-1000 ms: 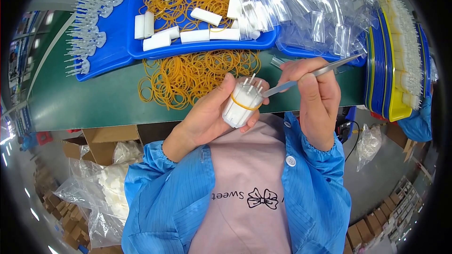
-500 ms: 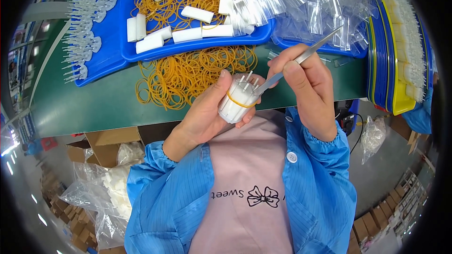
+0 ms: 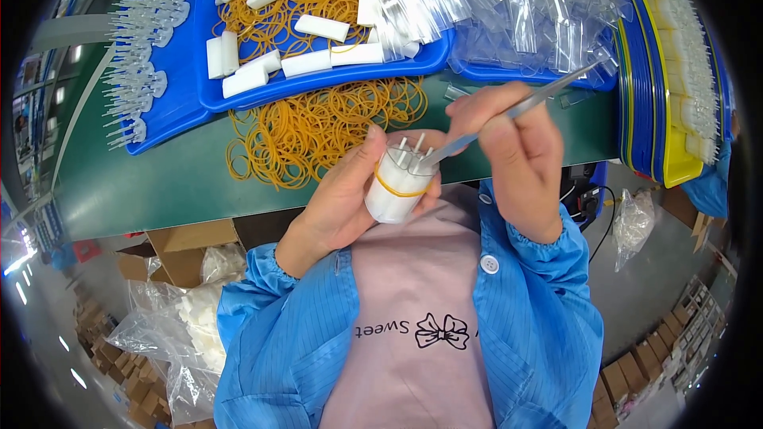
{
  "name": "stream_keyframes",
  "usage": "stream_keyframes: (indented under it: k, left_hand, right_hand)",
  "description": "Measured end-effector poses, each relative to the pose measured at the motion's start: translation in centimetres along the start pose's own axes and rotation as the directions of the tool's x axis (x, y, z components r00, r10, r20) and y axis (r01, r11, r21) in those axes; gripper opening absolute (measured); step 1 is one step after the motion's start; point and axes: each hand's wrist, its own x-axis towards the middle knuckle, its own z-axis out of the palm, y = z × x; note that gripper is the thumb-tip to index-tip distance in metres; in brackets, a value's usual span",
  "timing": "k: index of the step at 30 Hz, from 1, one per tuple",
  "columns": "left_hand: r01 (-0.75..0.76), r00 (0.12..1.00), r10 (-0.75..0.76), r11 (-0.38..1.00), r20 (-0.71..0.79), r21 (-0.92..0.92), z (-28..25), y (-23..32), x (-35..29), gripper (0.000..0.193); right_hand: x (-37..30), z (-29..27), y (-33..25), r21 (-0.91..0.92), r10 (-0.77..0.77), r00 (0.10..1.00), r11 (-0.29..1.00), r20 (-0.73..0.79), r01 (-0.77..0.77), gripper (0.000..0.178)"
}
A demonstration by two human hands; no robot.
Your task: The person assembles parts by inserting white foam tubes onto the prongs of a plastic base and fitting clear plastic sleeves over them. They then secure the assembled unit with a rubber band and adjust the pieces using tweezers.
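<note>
My left hand [image 3: 335, 200] is wrapped round a short white foam bundle [image 3: 393, 205], held tilted at the front edge of the table. A clear plastic film lines its upper rim, an orange rubber band [image 3: 400, 191] circles its body, and several thin white pins stick up from its top. In my right hand [image 3: 520, 163] is a flat, narrow metal tool [image 3: 544, 94], pinched between thumb and fingers. The tool's lower end reaches the bundle's upper rim on the right; its other end points up and away to the right.
Loose rubber bands [image 3: 318, 131] lie on the green table [image 3: 167, 191]. Behind them, a blue tray [image 3: 262, 97] holds white foam pieces and more bands. Clear plastic sleeves [image 3: 524, 24] fill the tray beside it. Stacked trays [image 3: 675, 167] stand right; spiky white parts [image 3: 147, 56] sit left.
The bundle has come more upright and slightly lower in my left hand. The metal tool has swung to a flatter slant, its far end moving right and down a little.
</note>
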Motion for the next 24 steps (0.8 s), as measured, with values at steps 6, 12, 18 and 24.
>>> stream_keyframes:
  k: [6,12,18,24]
  left_hand:
    - [-0.005,0.999,0.004,1.000,-0.054,-0.020,0.3,-0.2,0.2,0.066]
    - [-0.081,0.990,0.083,0.996,0.114,-0.021,-1.0,-0.3,-0.2,0.062]
    - [-0.062,0.998,0.061,0.997,0.018,0.046,-0.8,-0.6,0.0,0.060]
    - [-0.038,0.998,0.037,0.999,0.043,0.039,-0.8,-0.6,-0.2,0.064]
  right_hand:
    - [0.0,-1.2,-0.4,0.035,0.044,0.997,0.999,-0.065,-0.041,0.019]
    - [-0.1,-0.8,0.1,0.017,0.080,0.997,0.997,-0.011,-0.080,0.019]
    - [0.3,-1.0,-0.1,0.043,0.134,0.990,0.990,0.037,-0.136,0.017]
    - [0.6,-0.7,-0.5,0.148,0.214,0.970,0.962,0.115,-0.230,0.017]
